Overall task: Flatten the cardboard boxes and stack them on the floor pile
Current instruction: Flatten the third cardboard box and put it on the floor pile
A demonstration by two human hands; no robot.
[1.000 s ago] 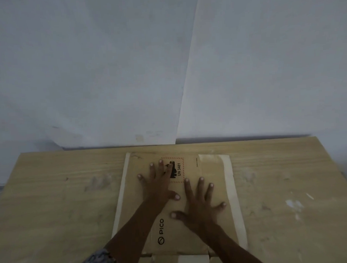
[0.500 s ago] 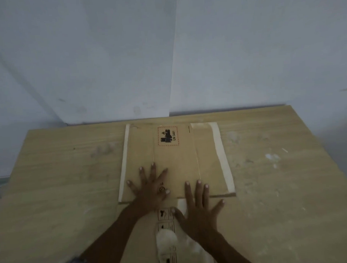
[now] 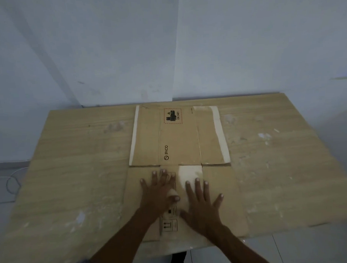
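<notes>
Pale wooden counter against white walls, surface scuffed with white marks. Flattened brown cardboard box lies centred on it, far edge near the wall, near flaps reaching the counter's front edge. Far panel carries a red-bordered "UN 3481" label and black "PICO" print. Left hand and right hand lie side by side, palms down on the near flaps, fingers straight and spread, pressing the cardboard, gripping nothing. White tape strip sits just beyond the right fingertips.
</notes>
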